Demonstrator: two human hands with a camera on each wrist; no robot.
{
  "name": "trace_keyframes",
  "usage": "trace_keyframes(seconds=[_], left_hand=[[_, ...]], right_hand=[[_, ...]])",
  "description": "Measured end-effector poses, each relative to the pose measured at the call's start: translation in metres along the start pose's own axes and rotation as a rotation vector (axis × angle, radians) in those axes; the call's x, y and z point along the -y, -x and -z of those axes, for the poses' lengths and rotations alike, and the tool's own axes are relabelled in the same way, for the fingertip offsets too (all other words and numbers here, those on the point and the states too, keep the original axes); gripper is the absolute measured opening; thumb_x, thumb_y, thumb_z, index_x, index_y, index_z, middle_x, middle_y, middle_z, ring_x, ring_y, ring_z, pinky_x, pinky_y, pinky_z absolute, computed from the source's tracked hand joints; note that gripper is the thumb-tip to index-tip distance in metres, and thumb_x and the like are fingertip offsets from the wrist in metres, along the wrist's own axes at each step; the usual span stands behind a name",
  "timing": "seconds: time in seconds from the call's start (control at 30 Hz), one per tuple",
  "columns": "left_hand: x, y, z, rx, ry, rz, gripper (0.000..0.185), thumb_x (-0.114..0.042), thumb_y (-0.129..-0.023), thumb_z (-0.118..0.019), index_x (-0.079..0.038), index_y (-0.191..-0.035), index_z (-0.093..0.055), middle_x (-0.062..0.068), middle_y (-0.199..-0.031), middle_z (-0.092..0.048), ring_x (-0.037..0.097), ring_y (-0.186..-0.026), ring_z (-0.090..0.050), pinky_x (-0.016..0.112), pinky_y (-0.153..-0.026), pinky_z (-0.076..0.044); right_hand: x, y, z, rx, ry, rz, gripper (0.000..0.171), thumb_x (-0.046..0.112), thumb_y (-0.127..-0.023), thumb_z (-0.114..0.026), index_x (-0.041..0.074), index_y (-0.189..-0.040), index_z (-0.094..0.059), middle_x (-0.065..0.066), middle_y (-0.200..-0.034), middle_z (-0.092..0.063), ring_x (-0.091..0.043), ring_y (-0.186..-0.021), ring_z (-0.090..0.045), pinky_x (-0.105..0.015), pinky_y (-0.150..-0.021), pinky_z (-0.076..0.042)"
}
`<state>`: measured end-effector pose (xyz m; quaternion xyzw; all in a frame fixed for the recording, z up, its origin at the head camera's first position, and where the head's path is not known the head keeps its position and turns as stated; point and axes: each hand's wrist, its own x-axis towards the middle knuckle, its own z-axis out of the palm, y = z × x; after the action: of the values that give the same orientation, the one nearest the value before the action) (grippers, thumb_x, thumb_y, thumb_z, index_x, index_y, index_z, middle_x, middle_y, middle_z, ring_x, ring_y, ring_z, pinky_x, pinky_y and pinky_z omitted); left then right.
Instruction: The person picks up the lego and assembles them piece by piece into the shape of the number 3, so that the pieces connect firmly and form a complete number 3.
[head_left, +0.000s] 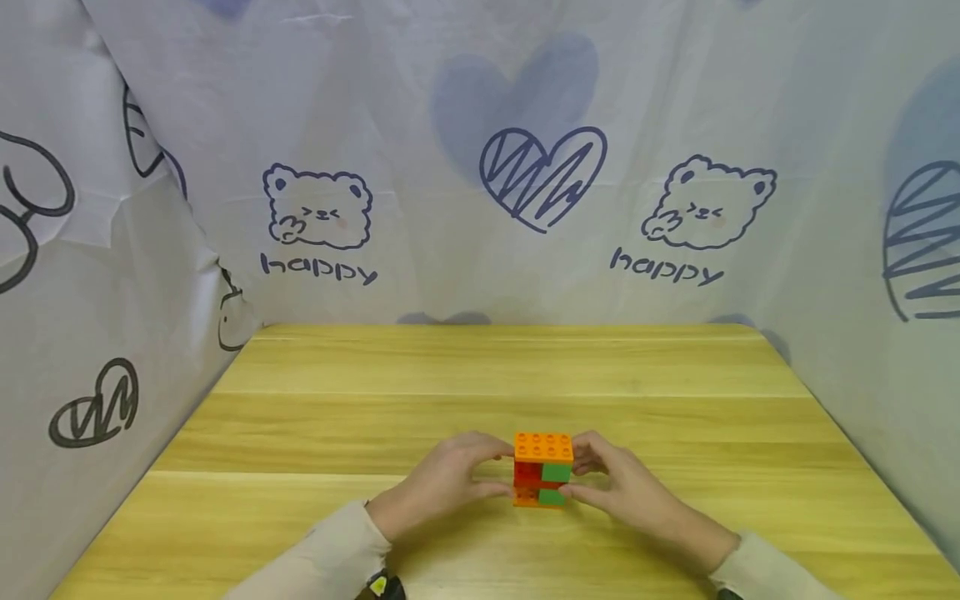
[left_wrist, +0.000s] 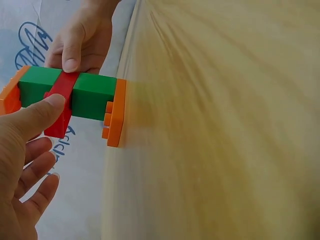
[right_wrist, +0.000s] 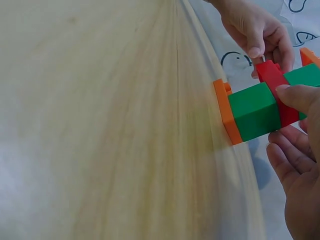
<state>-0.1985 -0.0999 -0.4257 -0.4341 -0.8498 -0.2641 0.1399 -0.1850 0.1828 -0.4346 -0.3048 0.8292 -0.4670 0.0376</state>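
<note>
A small stack of toy building blocks (head_left: 543, 450) is upright at the near middle of the table. Studded orange plates form its top and bottom, and a red brick (right_wrist: 274, 85) lies between two green blocks (left_wrist: 95, 95). From the left, my left hand (head_left: 450, 479) holds the stack's side, thumb at the red brick and the other fingers loosely bent. My right hand (head_left: 622, 487) grips the opposite side, its thumb on the red brick's end and its fingers behind. Whether the bottom plate touches the table is hard to tell.
The light wooden table (head_left: 315, 433) spreads out around the hands. White cloth (head_left: 420, 275) printed with hearts, bears and the word "happy" hangs along the back and both sides.
</note>
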Motion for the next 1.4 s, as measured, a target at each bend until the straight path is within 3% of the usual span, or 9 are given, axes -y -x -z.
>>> trace_keyframes(seconds=[0.27, 0.57, 0.8, 1.0, 1.2, 1.4], left_hand=[[0.001, -0.003, -0.007, -0.04, -0.021, -0.041, 0.044, -0.032, -0.076, -0.083, -0.008, -0.11, -0.069, 0.001, -0.101, -0.07, 0.011, -0.091, -0.065, 0.021, -0.083, -0.051], [0.002, -0.002, -0.012, -0.034, 0.042, 0.008, 0.039, -0.028, -0.079, -0.082, -0.01, -0.111, -0.07, 0.0, -0.1, -0.07, 0.008, -0.085, -0.063, 0.017, -0.075, -0.051], [0.001, -0.004, -0.012, 0.007, 0.137, 0.123, 0.039, -0.028, -0.084, -0.078, -0.008, -0.116, -0.069, 0.002, -0.105, -0.07, 0.008, -0.086, -0.063, 0.021, -0.076, -0.052], [0.003, -0.007, -0.011, 0.039, 0.218, 0.2, 0.04, -0.026, -0.088, -0.074, -0.008, -0.123, -0.066, 0.003, -0.111, -0.069, 0.006, -0.087, -0.062, 0.024, -0.079, -0.053], [0.006, -0.011, -0.011, 0.048, 0.219, 0.194, 0.041, -0.029, -0.089, -0.073, -0.011, -0.125, -0.065, 0.001, -0.115, -0.068, 0.007, -0.089, -0.063, 0.025, -0.079, -0.053], [0.01, -0.015, -0.013, 0.038, 0.147, 0.142, 0.043, -0.028, -0.085, -0.077, -0.012, -0.123, -0.066, 0.0, -0.114, -0.069, 0.012, -0.088, -0.065, 0.024, -0.078, -0.053]], right_hand=[[-0.003, 0.0, -0.003, -0.018, -0.074, -0.024, 0.041, 0.028, -0.089, -0.073, 0.014, -0.122, -0.054, -0.009, -0.117, -0.063, -0.028, -0.103, -0.063, -0.033, -0.09, -0.052], [-0.006, 0.002, -0.007, -0.055, -0.107, 0.0, 0.039, 0.025, -0.091, -0.071, 0.014, -0.124, -0.054, -0.007, -0.114, -0.065, -0.025, -0.102, -0.063, -0.033, -0.088, -0.052], [-0.008, 0.0, -0.01, -0.1, -0.12, -0.011, 0.037, 0.027, -0.091, -0.071, 0.015, -0.123, -0.056, 0.001, -0.112, -0.066, -0.018, -0.1, -0.064, -0.031, -0.088, -0.052], [-0.006, -0.003, -0.01, -0.137, -0.132, -0.047, 0.041, 0.027, -0.093, -0.069, 0.01, -0.127, -0.055, -0.002, -0.111, -0.066, -0.018, -0.1, -0.064, -0.029, -0.087, -0.053], [-0.006, -0.007, -0.012, -0.161, -0.127, -0.075, 0.047, 0.028, -0.094, -0.067, 0.009, -0.133, -0.052, -0.003, -0.114, -0.066, -0.018, -0.102, -0.064, -0.028, -0.088, -0.052], [-0.004, -0.01, -0.012, -0.172, -0.176, -0.111, 0.049, 0.022, -0.094, -0.068, 0.005, -0.136, -0.049, -0.008, -0.116, -0.065, -0.022, -0.104, -0.063, -0.027, -0.089, -0.051]])
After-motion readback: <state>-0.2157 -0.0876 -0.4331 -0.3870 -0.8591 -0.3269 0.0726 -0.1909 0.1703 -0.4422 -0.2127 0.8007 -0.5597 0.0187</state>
